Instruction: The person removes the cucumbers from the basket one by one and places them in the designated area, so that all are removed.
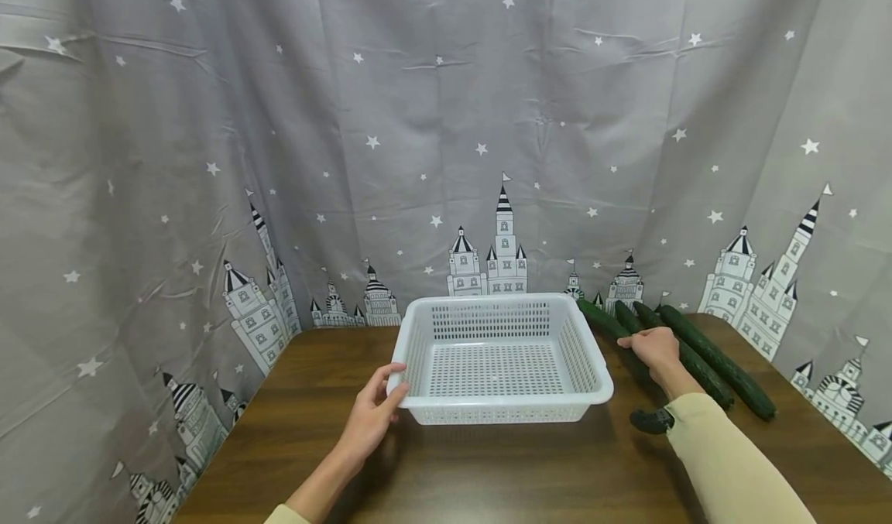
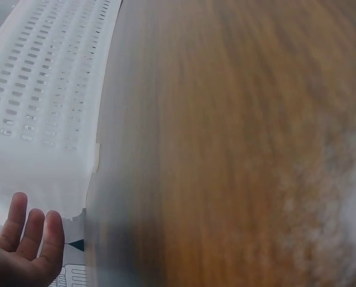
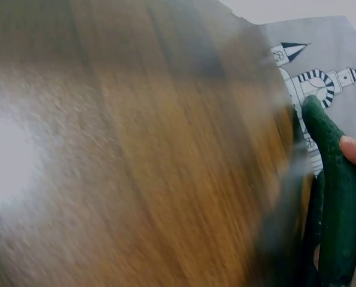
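Observation:
A white plastic basket [image 1: 503, 400] with slotted walls and floor stands in the middle of the table; nothing lies in it. My left hand [image 1: 371, 414] grips its rim at the near left corner, thumb and index finger over the edge. In the left wrist view, the other fingers [image 2: 32, 239] of that hand show beside the basket wall [image 2: 43, 89]. Right of the basket, my right hand [image 1: 655, 351] holds a dark green cucumber [image 1: 598, 319]. The right wrist view shows the thumb against this cucumber [image 3: 342, 203], with fingers partly hidden behind it.
More cucumbers [image 1: 721, 365] lie side by side along the right of the brown wooden table [image 1: 502, 470]. A grey curtain [image 1: 432, 137] with stars and castles hangs behind the table and at both sides. A black wrist device [image 1: 651, 421] sits on the right wrist.

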### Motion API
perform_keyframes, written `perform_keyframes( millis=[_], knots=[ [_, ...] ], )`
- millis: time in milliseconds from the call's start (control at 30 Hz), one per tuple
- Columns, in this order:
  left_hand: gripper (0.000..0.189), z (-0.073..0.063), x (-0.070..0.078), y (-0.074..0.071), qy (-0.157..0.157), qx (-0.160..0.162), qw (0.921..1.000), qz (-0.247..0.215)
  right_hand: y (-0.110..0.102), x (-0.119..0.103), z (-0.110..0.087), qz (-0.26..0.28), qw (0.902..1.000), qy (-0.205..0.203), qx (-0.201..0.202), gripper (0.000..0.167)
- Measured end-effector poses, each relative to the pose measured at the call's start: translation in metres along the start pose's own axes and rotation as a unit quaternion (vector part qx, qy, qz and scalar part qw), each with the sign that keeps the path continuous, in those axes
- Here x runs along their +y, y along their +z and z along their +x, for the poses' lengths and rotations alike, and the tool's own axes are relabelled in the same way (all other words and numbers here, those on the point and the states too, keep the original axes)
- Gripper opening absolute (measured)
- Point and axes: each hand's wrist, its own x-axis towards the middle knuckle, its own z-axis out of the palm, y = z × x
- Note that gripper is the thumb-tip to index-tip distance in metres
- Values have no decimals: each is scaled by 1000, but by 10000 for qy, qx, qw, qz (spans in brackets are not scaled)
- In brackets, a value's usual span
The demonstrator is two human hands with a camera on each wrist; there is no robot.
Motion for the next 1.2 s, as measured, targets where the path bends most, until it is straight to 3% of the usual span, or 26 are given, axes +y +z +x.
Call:
perform_keyframes(
  millis=[333, 733, 1200],
  knots=[
    [34, -1, 1, 1, 60, 16, 10000, 40, 11, 2, -5, -806, 9953, -149, 515, 28],
    [34, -3, 2, 1, 23, -40, 10000, -59, 15, 6, -11, -1201, 9898, 206, 732, 38],
    [34, -2, 1, 1, 35, -28, 10000, -69, 9, 7, -12, -1620, 9842, 433, 571, 52]
  ],
)
